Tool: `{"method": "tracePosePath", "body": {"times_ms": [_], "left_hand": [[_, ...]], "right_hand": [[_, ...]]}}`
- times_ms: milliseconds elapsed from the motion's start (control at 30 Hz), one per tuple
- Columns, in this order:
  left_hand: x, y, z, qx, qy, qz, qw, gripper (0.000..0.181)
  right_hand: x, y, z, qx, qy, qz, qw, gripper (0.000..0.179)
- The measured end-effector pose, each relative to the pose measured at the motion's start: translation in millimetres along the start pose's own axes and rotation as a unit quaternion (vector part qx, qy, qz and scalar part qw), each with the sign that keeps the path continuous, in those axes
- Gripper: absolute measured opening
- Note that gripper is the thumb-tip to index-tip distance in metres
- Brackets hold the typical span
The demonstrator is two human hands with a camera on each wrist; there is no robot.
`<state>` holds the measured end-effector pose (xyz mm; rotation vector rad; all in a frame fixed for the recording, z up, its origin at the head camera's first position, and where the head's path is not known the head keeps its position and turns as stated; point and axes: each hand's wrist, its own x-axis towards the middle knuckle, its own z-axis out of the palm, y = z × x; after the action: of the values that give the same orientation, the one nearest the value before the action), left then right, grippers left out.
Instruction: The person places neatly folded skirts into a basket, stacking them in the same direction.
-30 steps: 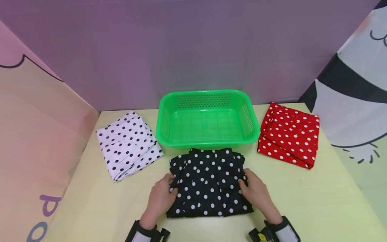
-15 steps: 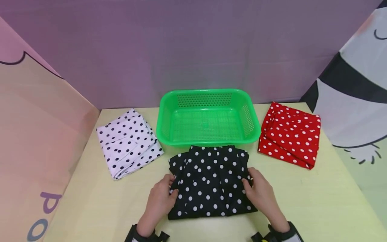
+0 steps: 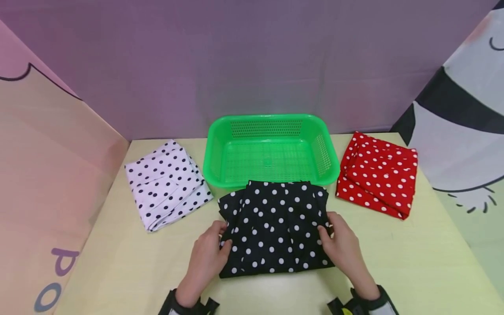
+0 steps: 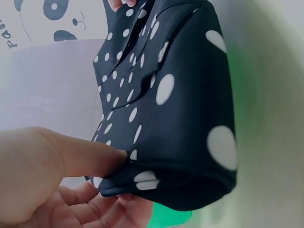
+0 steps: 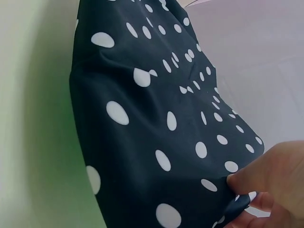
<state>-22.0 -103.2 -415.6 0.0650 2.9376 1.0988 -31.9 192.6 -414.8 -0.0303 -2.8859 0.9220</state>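
Observation:
A folded black cloth with white polka dots (image 3: 271,232) is held between both hands in front of the basket. My left hand (image 3: 208,256) pinches its left edge, thumb on top and fingers beneath, as the left wrist view shows with the layered fold (image 4: 161,109). On the opposite edge my right hand (image 3: 342,245) pinches the cloth the same way; the right wrist view shows the thumb pressing the dotted fabric (image 5: 166,128). The cloth's far edge overlaps the near rim of a green plastic basket (image 3: 271,120) in the head view.
At the left lies a folded white cloth with black dots (image 3: 167,188). A folded red cloth with white dots (image 3: 378,177) lies right of the basket. All stand on a pale yellow table (image 3: 409,262), with a purple backdrop (image 3: 252,57) behind.
Both hands keep their grip on the black dotted cloth. It has shifted slightly forward and up, its far edge now covering part of the basket's near rim. The other cloths stay put.

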Motion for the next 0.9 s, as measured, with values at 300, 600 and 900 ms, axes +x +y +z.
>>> {"method": "tracePosePath", "body": {"times_ms": [300, 600, 900], "left_hand": [[13.8, 3.7, -4.2, -0.005, 0.023, 0.014, 0.9996, 0.030], [18.0, 7.7, -6.9, -0.007, 0.025, 0.018, 0.9995, 0.028], [10.5, 15.6, -11.6, -0.006, 0.027, 0.026, 0.9993, 0.027]], "right_hand": [[15.2, -7, -6, 0.008, 0.002, -0.002, 1.0000, 0.026], [22.5, -8, -11, 0.007, 0.004, -0.011, 0.9999, 0.027], [22.2, -10, -17, -0.004, 0.023, -0.030, 0.9993, 0.028]]}}
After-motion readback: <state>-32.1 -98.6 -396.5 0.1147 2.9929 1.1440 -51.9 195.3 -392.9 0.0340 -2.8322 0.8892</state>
